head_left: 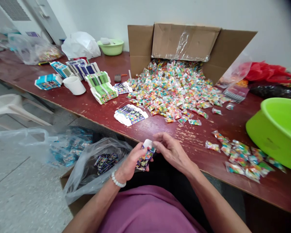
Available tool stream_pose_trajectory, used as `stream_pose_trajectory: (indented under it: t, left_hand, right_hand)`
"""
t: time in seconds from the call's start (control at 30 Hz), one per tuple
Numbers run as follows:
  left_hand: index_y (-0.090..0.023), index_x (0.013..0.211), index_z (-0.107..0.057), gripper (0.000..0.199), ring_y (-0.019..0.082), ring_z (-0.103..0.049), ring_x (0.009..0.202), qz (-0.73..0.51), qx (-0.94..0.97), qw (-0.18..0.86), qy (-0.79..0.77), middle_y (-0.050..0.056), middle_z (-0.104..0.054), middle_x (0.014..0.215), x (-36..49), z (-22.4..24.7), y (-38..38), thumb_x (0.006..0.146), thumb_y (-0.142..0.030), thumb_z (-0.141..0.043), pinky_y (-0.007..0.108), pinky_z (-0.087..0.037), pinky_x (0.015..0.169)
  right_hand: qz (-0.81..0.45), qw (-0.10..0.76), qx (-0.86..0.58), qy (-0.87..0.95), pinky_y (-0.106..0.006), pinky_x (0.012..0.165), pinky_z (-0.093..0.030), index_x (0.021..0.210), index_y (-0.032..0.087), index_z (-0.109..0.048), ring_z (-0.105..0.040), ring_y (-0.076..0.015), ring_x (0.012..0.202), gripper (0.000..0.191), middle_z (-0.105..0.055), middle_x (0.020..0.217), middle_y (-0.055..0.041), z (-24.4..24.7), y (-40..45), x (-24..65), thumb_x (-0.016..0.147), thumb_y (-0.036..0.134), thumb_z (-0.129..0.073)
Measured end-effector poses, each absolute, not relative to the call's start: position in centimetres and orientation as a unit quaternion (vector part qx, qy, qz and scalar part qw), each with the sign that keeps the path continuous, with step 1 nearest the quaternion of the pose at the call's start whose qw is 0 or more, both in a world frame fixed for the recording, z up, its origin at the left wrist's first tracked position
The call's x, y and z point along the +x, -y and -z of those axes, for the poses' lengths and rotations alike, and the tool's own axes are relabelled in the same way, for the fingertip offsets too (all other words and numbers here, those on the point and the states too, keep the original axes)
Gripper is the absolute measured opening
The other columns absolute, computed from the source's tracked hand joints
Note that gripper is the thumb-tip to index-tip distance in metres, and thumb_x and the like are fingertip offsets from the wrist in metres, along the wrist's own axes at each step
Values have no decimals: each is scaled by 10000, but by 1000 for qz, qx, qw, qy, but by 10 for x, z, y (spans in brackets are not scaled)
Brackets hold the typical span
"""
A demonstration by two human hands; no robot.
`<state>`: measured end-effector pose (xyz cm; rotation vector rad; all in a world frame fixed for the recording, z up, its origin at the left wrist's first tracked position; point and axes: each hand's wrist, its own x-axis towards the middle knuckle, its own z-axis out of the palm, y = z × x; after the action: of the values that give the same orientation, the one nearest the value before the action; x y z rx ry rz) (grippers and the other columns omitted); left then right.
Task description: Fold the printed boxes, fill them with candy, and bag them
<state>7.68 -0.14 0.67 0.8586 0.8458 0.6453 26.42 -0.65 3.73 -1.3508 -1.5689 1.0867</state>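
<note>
My left hand [130, 164], with a white bead bracelet on the wrist, is closed around a small dark printed carton [145, 158]. The carton is tilted, and its white end flap stands up at the top. At its upper right edge, the thumb and fingertips of my right hand [172, 150] are pinched together. What lies between those fingertips is too small to make out. Beyond my hands, a fanned stack of flat cartons [131, 115] lies on the table. A large pile of wrapped candies [174, 87] spills from a cardboard box [186, 42].
A loose candy group [244, 157] lies beside a green basin [271, 129] at right. A white mug [74, 85] stands among carton stacks [102, 87]. Below the table's edge, an open plastic bag [75, 184] holds filled-looking dark cartons [106, 162]. A white plastic chair [12, 105] is at left.
</note>
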Motion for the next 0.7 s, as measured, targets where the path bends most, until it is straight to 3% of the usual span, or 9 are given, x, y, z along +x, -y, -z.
stream_pose_trajectory:
  t: [0.13, 0.23, 0.37, 0.47, 0.6, 0.7]
  left_hand:
    - [-121, 1070, -618, 572, 151, -611, 484, -316, 316, 800, -400, 92, -693, 750, 77, -1, 0, 907, -632, -418, 263, -492, 483]
    - [-117, 1052, -635, 533, 161, -630, 510, -334, 312, 796, -397, 100, -709, 752, 78, -4, 2, 896, -601, -477, 261, -500, 489]
    - [-118, 1025, -654, 433, 166, -635, 570, -366, 352, 775, -377, 67, -684, 734, 82, -15, 7, 832, -504, -611, 248, -506, 472]
    - [-125, 962, -652, 385, 147, -608, 525, -375, 358, 769, -373, 40, -655, 696, 85, -20, 10, 801, -475, -648, 236, -492, 437]
    - [-141, 966, -632, 421, 156, -632, 487, -351, 292, 820, -346, 52, -674, 705, 86, -16, 8, 855, -543, -579, 238, -491, 417]
    - [-153, 920, -605, 532, 181, -639, 435, -314, 234, 863, -319, 62, -679, 664, 84, -10, 4, 877, -665, -463, 260, -498, 386]
  right_hand:
    - [-499, 450, -556, 489, -229, 503, -384, 971, 192, -622, -503, -106, 546, 296, -568, 670, 32, -35, 5, 268, 861, 467, -634]
    - [-557, 451, -529, 454, -212, 481, -358, 958, 185, -634, -486, -92, 553, 354, -576, 681, 33, -34, 9, 264, 778, 474, -731]
    - [-632, 428, -473, 441, -202, 495, -399, 971, 187, -631, -548, -94, 598, 404, -647, 767, 11, -36, 15, 252, 723, 463, -792]
    - [-662, 416, -447, 436, -210, 496, -437, 925, 185, -633, -563, -95, 551, 383, -648, 721, 21, -37, 17, 243, 722, 466, -797]
    - [-623, 461, -461, 432, -244, 447, -455, 807, 201, -634, -550, -118, 446, 287, -598, 582, 41, -32, 18, 238, 792, 468, -736]
    - [-512, 478, -472, 535, -297, 542, -519, 852, 222, -688, -625, -155, 538, 201, -679, 698, -7, -29, 19, 241, 860, 422, -675]
